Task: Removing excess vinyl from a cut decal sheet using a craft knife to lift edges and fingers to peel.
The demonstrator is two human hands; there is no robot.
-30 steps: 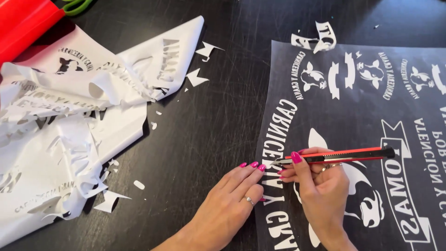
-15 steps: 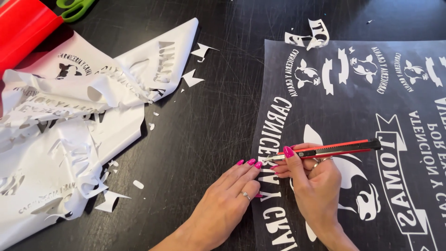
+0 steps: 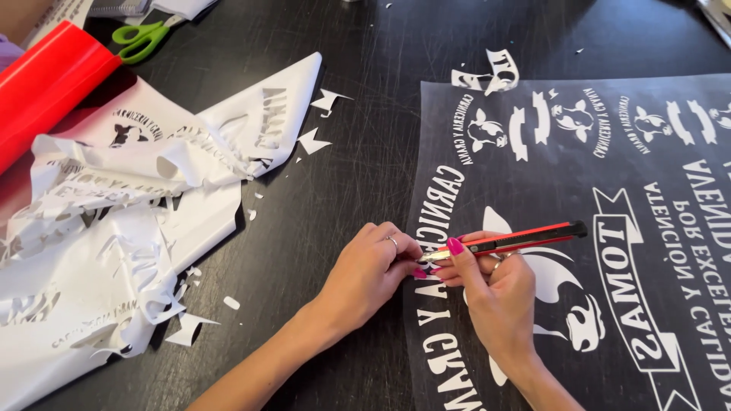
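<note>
The right hand (image 3: 499, 293) grips a red utility knife (image 3: 506, 241) pen-fashion, fingers closed round its body, blade tip down on the clear sheet with white cut lettering (image 3: 609, 152) just ahead of the grip. Beside that tip, the left hand (image 3: 369, 270) pinches at the vinyl with its fingertips. This looks like weeding: the blade must lift a scrap edge without tearing the lettering alongside.

Red roll (image 3: 47, 85), green scissors (image 3: 142, 38), white vinyl scraps (image 3: 129, 228) at left.
</note>
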